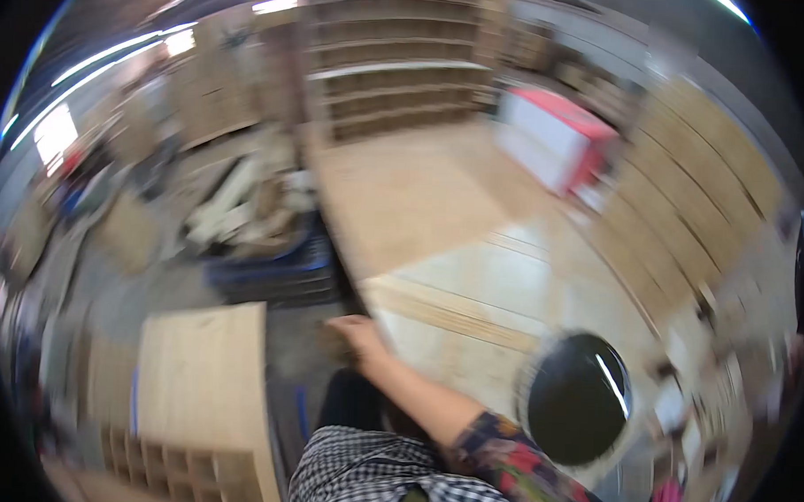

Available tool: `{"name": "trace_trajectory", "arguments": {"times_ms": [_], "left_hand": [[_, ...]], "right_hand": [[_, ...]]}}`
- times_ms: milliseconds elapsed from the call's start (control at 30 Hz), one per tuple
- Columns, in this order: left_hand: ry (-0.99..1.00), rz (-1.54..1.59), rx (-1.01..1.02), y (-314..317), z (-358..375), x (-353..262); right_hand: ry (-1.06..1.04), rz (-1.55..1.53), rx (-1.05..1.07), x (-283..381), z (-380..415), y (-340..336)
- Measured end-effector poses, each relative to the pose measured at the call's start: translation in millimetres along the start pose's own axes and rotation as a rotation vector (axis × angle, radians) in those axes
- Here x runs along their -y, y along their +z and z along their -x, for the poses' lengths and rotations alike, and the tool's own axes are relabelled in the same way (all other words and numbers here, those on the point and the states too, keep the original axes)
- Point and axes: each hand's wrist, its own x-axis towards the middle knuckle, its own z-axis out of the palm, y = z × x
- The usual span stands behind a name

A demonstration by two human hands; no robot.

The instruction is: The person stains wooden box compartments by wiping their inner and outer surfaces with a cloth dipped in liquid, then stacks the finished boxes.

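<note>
My right hand (357, 334) is stretched out past the left edge of a large worktable (452, 341), blurred by motion. Its fingers look bent together around a small brownish thing that I cannot make out. The forearm comes from a flowered sleeve at the lower right, above a black-and-white checked apron. I do not see my left hand. To the right of my arm, a round container of dark liquid (578, 399) rests on the table.
Wooden shelving (400, 65) stands beyond the table. A red and white box (556, 137) and stacked boards (687, 190) are on the right. At left are a dark blue-edged pallet (273, 277) heaped with scraps and a wooden cabinet (203, 368) with small compartments.
</note>
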Motion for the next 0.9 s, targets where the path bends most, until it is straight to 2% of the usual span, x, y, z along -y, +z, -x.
{"name": "trace_trajectory", "arguments": {"times_ms": [67, 133, 200, 233, 267, 333, 367, 433, 467, 533, 633, 767, 833, 900], "left_hand": [[0.097, 0.309, -0.107, -23.3, -35.3, -83.9], [0.181, 0.946, -0.003, 5.6, -65.7, -189.0], [0.384, 1.327, 0.103, -28.9, -60.1, -286.4], [0.55, 1.401, 0.132, -97.1, -44.9, -322.7], [0.666, 1.398, 0.268, -160.2, -29.9, -347.0], [0.915, 1.542, -0.094, -202.9, 9.8, -424.4], [1.047, 1.634, -0.025, -240.5, 29.1, -441.4], [1.276, 1.795, 0.073, -307.2, 76.7, -463.2], [1.373, 1.86, 0.099, -331.7, 99.4, -472.8], [1.584, 1.981, 0.191, -377.0, 139.5, -488.5], [1.837, 2.0, 0.211, -445.8, 185.7, -480.1], [2.234, 1.961, 0.322, -528.1, 245.0, -465.4], [2.404, 1.961, 0.261, -562.4, 277.9, -451.5], [2.594, 1.873, 0.296, -594.0, 310.8, -436.3]], "right_hand": [[0.032, -0.126, 0.044, 22.9, 31.2, -0.2], [0.027, -0.24, 0.071, 42.8, 70.7, -6.6], [-0.087, -0.318, 0.011, 54.7, 110.4, -23.4], [-0.14, -0.298, -0.046, 59.0, 131.8, -35.1], [-0.193, -0.28, -0.106, 61.9, 155.2, -48.3], [-0.243, -0.285, -0.212, 62.3, 202.4, -80.5], [-0.244, -0.301, -0.256, 60.1, 228.3, -97.8], [-0.302, -0.372, -0.493, 49.8, 281.6, -122.8], [-0.422, -0.359, -0.626, 37.2, 305.2, -133.8], [-0.528, -0.48, -0.795, 16.3, 353.6, -145.8], [-0.668, -0.64, -1.118, -16.0, 408.7, -145.8], [-0.847, -0.77, -1.249, -47.0, 447.7, -140.8], [-0.933, -0.807, -1.245, -52.9, 455.0, -145.9], [-1.003, -0.844, -1.231, -59.1, 460.8, -151.6]]}}
